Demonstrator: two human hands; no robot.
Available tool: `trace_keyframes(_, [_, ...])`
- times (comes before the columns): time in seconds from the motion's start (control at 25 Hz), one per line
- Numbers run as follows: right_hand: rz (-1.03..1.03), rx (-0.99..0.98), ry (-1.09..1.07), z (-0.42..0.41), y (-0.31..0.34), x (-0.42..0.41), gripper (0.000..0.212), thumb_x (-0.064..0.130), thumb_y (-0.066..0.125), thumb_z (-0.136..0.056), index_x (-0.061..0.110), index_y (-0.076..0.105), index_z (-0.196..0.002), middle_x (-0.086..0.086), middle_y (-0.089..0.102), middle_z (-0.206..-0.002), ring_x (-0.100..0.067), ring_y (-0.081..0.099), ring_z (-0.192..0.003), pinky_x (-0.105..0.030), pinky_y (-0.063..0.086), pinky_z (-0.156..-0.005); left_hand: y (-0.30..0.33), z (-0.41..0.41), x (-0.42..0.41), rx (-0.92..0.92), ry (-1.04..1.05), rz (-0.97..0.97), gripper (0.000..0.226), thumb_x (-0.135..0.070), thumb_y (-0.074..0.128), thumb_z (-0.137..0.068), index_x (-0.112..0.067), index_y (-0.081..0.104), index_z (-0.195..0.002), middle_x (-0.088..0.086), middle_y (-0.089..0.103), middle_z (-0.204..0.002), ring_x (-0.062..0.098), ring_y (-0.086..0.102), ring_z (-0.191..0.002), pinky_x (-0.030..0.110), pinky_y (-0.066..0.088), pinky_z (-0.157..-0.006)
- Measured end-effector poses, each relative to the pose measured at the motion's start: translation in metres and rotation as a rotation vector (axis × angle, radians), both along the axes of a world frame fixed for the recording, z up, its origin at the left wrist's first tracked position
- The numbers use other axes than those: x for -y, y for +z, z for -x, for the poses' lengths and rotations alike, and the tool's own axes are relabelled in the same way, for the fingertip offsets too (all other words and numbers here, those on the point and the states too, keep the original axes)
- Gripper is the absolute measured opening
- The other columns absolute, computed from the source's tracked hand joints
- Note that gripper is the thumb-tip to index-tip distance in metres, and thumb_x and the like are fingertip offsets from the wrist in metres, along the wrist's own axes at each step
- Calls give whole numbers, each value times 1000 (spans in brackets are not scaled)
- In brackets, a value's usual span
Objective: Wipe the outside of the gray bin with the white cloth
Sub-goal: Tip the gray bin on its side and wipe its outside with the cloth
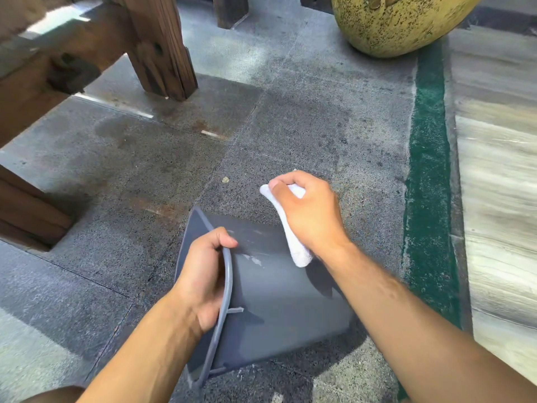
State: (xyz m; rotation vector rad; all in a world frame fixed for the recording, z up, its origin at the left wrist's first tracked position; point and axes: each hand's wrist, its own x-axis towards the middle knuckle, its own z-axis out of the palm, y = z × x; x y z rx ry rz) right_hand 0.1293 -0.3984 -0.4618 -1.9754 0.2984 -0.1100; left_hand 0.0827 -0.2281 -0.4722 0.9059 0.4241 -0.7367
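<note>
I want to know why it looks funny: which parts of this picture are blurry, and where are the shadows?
In the head view, the boards on the right and the wooden bench at top left look smeared; the hands, left and right, the white cloth and the gray bin are fairly sharp. The right arm's shadow falls on the bin, and the bin shades the floor beside it.

1. Floor (305, 117): gray speckled stone tiles, dark damp-looking patches at frame centre, rust-coloured stains centre-left.
2. Wooden furniture legs (162, 50), upper left: dark brown, weathered, cross beam running down-left; another wooden block (26, 210) at left edge.
3. Yellow-green speckled round pot (398, 21), top right.
4. Green strip (427, 181) runs top to bottom, right of centre.
5. Pale streaked stone slabs (499, 158), far right.
6. Sunlight streaks, upper left.
</note>
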Motion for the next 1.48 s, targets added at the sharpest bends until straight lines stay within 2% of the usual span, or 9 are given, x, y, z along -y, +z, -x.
trace_keyframes(0.12, [-20,64,6,5,5,-14,13,41,66,-89,31,74,-86,19,74,-87,-1,67,-89,-25,51,-84,-3,-4,-1,74,75,57,40,-24,53,-71,-10,84,-93,18,80,-93,33,77,-73,41,65,-65])
trace_keyframes(0.28, [57,115,74,25,-1,-37,12,38,66,-90,29,75,-90,12,76,-91,-7,67,-91,-26,48,-86,-7,-9,-1,75,168,51,56,-52,55,-91,-10,77,-121,22,76,-118,37,75,-100,50,63,-86])
trace_keyframes(0.36, [97,89,117,33,-7,-49,13,40,65,-91,30,73,-93,6,75,-93,-13,66,-93,-32,48,-89,-11,-10,1,42,216,38,66,-62,46,-96,-8,79,-117,23,77,-119,35,76,-105,46,64,-82])
trace_keyframes(0.52, [170,28,154,44,-15,-66,14,41,60,-92,32,69,-98,3,66,-91,-18,61,-91,-33,48,-86,-17,-12,3,6,279,35,75,-66,36,-99,-9,83,-105,19,79,-114,30,77,-105,37,65,-74])
trace_keyframes(0.72, [318,34,162,53,-22,-77,16,40,54,-93,30,66,-95,10,46,-82,-25,55,-82,-39,47,-81,-25,-8,5,-29,344,9,70,-64,40,-98,-11,86,-91,16,82,-102,26,80,-92,35,65,-66])
trace_keyframes(0.84, [353,43,170,54,-26,-82,16,41,54,-93,30,66,-94,6,55,-86,-21,45,-76,-41,44,-83,-29,-7,5,-67,353,-14,73,-65,39,-98,-12,86,-79,14,83,-89,25,81,-81,33,64,-57])
trace_keyframes(1.04, [411,43,187,51,-33,-83,18,42,54,-93,28,66,-92,1,59,-90,-27,52,-77,-44,42,-83,-31,-5,1,-95,370,-65,65,-64,46,-93,-13,85,-83,16,82,-96,29,80,-85,35,64,-70])
trace_keyframes(1.28, [419,15,183,46,-46,-71,18,42,54,-94,29,67,-93,2,60,-92,-25,54,-86,-43,41,-87,-27,-1,-2,-91,342,-122,64,-64,48,-91,-12,85,-93,19,82,-94,33,80,-75,40,65,-59])
trace_keyframes(1.48, [375,-12,138,39,-57,-55,17,39,57,-94,28,69,-89,4,57,-88,-12,30,-77,-41,43,-88,-26,-2,-1,-124,345,-208,64,-63,41,-98,-16,83,-107,16,83,-103,33,81,-81,42,61,-77])
